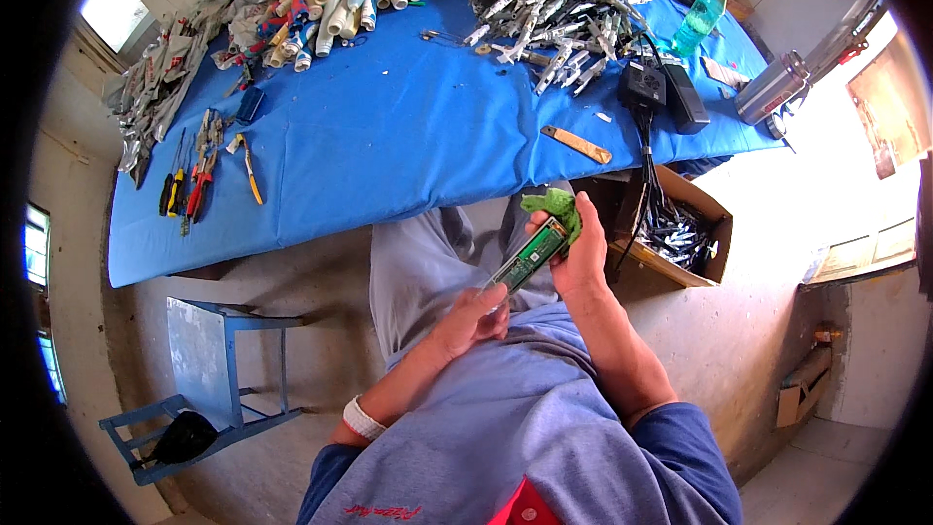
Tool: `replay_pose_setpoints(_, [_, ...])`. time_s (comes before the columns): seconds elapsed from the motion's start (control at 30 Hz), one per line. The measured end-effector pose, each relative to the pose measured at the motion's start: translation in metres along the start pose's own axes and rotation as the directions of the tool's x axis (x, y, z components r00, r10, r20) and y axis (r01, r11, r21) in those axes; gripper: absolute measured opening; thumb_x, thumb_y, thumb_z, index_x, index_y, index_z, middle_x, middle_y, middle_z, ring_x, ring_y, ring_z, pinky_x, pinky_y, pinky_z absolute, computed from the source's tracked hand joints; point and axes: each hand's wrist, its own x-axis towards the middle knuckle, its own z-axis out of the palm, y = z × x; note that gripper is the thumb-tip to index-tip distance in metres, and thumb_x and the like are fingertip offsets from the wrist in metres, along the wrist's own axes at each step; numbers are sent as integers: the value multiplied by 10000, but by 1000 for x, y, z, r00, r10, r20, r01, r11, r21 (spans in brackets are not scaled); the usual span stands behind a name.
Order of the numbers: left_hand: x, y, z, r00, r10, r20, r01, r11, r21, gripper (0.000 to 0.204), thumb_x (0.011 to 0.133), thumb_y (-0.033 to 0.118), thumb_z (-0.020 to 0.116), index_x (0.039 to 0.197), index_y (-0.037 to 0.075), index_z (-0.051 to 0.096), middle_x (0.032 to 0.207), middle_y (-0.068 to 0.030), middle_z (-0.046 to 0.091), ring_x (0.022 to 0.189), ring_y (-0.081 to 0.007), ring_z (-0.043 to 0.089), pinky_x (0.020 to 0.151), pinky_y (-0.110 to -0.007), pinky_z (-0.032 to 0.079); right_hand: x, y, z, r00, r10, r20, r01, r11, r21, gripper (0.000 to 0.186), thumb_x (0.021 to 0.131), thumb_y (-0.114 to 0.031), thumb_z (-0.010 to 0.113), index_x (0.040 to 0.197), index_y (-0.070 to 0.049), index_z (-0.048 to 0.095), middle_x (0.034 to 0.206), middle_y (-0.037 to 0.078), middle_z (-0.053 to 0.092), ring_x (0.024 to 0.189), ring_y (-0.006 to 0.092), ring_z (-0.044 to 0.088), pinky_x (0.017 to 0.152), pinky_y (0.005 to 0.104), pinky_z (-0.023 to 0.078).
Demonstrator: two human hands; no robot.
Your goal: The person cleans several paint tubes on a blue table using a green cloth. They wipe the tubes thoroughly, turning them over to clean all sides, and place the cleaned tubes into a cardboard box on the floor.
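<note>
A long, narrow green circuit board (528, 258) in a slim pale casing slants over my lap, its far end up and to the right. My left hand (471, 321) is closed round its near end, with the thumb lying along the top. At the other end, my right hand (580, 258) grips a crumpled green cloth (556, 202) against the board's tip. My right fingers are partly hidden behind the board and cloth.
Before me, a blue-covered table (389, 126) bears heaps of tubes (340, 15) and slim metal parts (554, 19), hand tools (201, 165), a flat wooden strip (576, 145) and a green bottle (702, 17). A cardboard box (714, 267) stands right; a blue chair (202, 360) left.
</note>
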Motion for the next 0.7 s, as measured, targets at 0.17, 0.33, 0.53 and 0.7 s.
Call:
replay_pose_setpoints(0.17, [1, -2, -6, 997, -45, 59, 56, 976, -211, 558, 981, 600, 531, 766, 84, 542, 655, -40, 507, 552, -146, 454, 650, -330, 468, -3, 8, -1, 994, 1, 107, -10, 996, 89, 566, 1034, -539, 377, 1186, -56, 631, 1012, 88, 738, 884, 204, 725, 442, 222, 367])
replay_pose_setpoints(0.33, [-2, 8, 14, 996, -56, -65, 44, 984, -171, 583, 977, 650, 478, 797, 99, 538, 678, -38, 512, 551, -145, 448, 602, -303, 426, -8, 13, 3, 940, -285, 187, 333, 885, -325, 361, 1066, -373, 505, 1106, -44, 646, 860, 7, 664, 729, 74, 587, 594, 223, 433])
replay_pose_setpoints(0.53, [-2, 6, 9, 999, -34, 40, 33, 999, 17, 670, 966, 726, 392, 777, 98, 532, 684, -46, 524, 632, -166, 547, 538, -275, 354, 1, 11, 5, 888, -357, 289, 456, 763, -458, 420, 1058, -418, 504, 1174, -41, 647, 960, 49, 710, 871, 121, 707, 462, 188, 398])
replay_pose_setpoints(0.7, [-3, 2, 4, 996, -10, 83, 13, 999, -38, 723, 945, 770, 365, 752, 90, 517, 680, -47, 509, 619, -180, 526, 557, -279, 379, -13, 8, 22, 960, -146, 241, 202, 953, -226, 511, 1072, -467, 407, 1221, -29, 624, 1038, 94, 730, 872, 136, 711, 452, 189, 400])
